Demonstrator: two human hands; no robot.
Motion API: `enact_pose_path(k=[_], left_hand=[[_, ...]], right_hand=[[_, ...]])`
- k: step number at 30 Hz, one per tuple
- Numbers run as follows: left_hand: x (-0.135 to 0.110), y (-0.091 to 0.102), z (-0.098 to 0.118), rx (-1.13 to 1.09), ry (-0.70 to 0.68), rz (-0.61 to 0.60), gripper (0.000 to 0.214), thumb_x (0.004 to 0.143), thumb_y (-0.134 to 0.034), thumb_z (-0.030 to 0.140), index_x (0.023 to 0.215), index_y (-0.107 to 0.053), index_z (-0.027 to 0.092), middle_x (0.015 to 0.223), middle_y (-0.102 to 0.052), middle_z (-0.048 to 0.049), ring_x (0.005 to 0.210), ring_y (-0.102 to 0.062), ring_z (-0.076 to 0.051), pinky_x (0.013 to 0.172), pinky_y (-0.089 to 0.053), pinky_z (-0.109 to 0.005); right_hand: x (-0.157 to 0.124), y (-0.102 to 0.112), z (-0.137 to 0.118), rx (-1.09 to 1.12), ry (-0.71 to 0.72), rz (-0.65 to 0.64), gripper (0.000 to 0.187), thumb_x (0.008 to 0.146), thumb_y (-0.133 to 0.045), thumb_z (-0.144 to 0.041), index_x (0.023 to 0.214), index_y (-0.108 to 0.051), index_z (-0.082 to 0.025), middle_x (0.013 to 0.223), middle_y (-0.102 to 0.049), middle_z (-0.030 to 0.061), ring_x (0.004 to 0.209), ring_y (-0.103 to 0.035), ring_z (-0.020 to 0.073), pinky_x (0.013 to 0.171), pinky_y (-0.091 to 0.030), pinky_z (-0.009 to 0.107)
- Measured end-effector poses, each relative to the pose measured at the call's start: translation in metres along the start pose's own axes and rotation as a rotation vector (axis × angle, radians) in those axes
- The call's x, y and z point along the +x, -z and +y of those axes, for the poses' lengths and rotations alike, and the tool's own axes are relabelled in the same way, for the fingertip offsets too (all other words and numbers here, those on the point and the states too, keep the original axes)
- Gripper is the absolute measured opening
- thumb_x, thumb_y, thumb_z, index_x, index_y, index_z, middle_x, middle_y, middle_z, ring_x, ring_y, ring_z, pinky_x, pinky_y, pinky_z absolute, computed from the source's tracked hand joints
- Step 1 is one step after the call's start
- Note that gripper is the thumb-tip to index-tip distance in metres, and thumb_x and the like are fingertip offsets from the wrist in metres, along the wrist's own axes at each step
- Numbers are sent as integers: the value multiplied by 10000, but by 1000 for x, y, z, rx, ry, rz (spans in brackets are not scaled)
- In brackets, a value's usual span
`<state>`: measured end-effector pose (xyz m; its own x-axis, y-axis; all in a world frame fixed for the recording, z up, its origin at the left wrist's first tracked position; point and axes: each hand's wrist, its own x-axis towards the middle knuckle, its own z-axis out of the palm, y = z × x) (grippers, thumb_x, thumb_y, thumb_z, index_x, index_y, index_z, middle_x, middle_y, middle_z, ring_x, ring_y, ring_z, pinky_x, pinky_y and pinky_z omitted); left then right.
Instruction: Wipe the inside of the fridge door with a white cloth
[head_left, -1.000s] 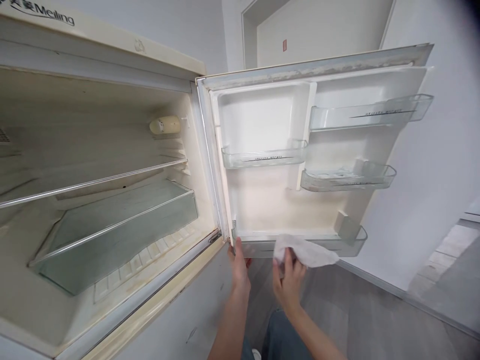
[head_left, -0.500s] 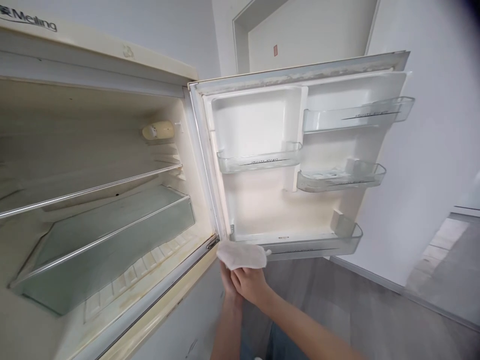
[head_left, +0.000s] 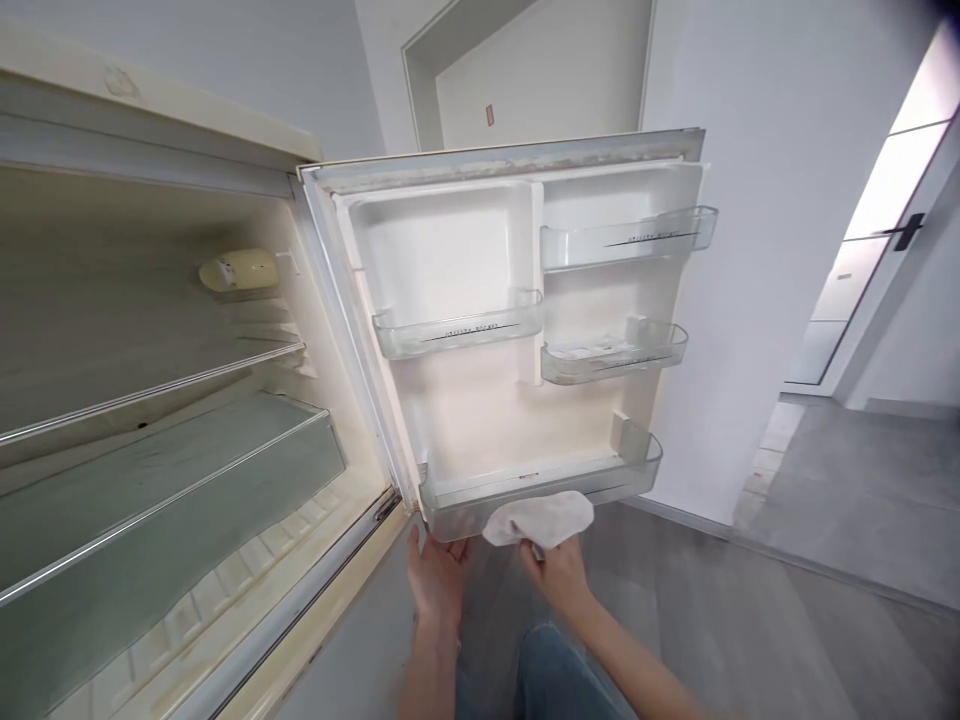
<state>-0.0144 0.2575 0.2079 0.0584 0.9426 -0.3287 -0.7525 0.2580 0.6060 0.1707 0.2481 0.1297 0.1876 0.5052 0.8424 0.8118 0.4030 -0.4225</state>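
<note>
At the bottom edge, the person's forearms and blue-trousered legs are cut off by the frame. The left hand (head_left: 437, 578) is spread open, palm against the underside of the open fridge door (head_left: 480, 420) near its hinge corner; its fingertips are hidden beneath the door. The right hand (head_left: 556, 575), just beside it, is closed around a white cloth (head_left: 538, 519), pressing it against the front of the clear bottom door bin (head_left: 600, 478); the cloth hides the fingers. Above, three smaller clear door shelves (head_left: 457, 330) carry dark lettering too small to read. To the left, the fridge interior (head_left: 150, 400) shows glass shelves, its left side cut off. Beyond the door stand a white wall (head_left: 780, 250), grey floor (head_left: 750, 620) and a bright doorway (head_left: 885, 210) at the right.
</note>
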Motion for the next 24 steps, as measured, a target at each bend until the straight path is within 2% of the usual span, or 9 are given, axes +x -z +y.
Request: enact_pose_path(k=[4,8,11,13,16,18,20,22,24], left_hand=[[2,-2,-2,-41,18,16,397,824,-445,536,979,-646,231,995,-744,-93,964,-705,-224,782,-524,-325],[7,-5,-4,-33,-5,28,376,838,-442,516,975,-649,233,969,-743,-85,935,-711,-212,764,-529,-315],[10,-6,-6,1,-17,45,351,844,-475,496,1048,-640,263,1000,-742,-65,929,-715,-203,749,-540,-304],[11,-7,-7,28,-31,63,344,850,-492,478,1099,-631,286,1038,-740,-54,932,-715,-192,748,-550,-293],[11,-7,-9,42,-42,61,357,862,-484,475,1128,-632,288,1079,-737,-55,947,-714,-190,738,-567,-281],[11,-7,-9,39,-45,51,363,865,-482,477,1138,-630,290,1060,-742,-53,934,-718,-189,728,-574,-278],[11,-7,-10,33,-49,43,361,863,-492,472,1149,-625,297,1035,-747,-48,922,-721,-186,725,-577,-275],[12,-7,-9,30,-46,36,359,860,-500,468,1155,-619,301,1032,-748,-46,929,-720,-189,729,-577,-278],[12,-6,-9,36,-42,35,360,857,-506,467,1160,-612,305,1022,-751,-47,936,-719,-196,730,-575,-284]], right_hand=[[20,42,49,-44,-260,222,276,729,-596,-399,955,-597,-241,983,-583,110,1024,-518,344,888,-419,579],[57,86,87,-24,-416,281,401,746,-544,-438,1051,-494,-182,993,-519,93,955,-498,280,872,-410,500],[88,103,103,55,-535,328,515,756,-550,-487,1140,-462,-156,1006,-504,83,918,-500,239,878,-406,434],[104,105,110,103,-616,365,559,751,-519,-515,1172,-471,-150,1082,-497,103,1014,-481,248,951,-368,427],[115,95,120,322,-772,386,474,720,-449,-513,1032,-544,-168,1045,-539,77,1055,-472,248,978,-351,409],[112,84,125,501,-878,458,372,681,-450,-492,869,-553,-188,855,-556,25,915,-503,225,873,-409,379],[106,73,129,608,-937,554,268,658,-453,-470,728,-503,-216,676,-493,-17,755,-488,197,722,-432,341],[100,64,129,678,-934,604,219,656,-414,-458,642,-427,-240,579,-423,-36,641,-456,174,598,-414,306],[96,58,124,781,-893,589,217,651,-379,-455,597,-362,-245,522,-384,-47,549,-434,155,517,-394,280]])
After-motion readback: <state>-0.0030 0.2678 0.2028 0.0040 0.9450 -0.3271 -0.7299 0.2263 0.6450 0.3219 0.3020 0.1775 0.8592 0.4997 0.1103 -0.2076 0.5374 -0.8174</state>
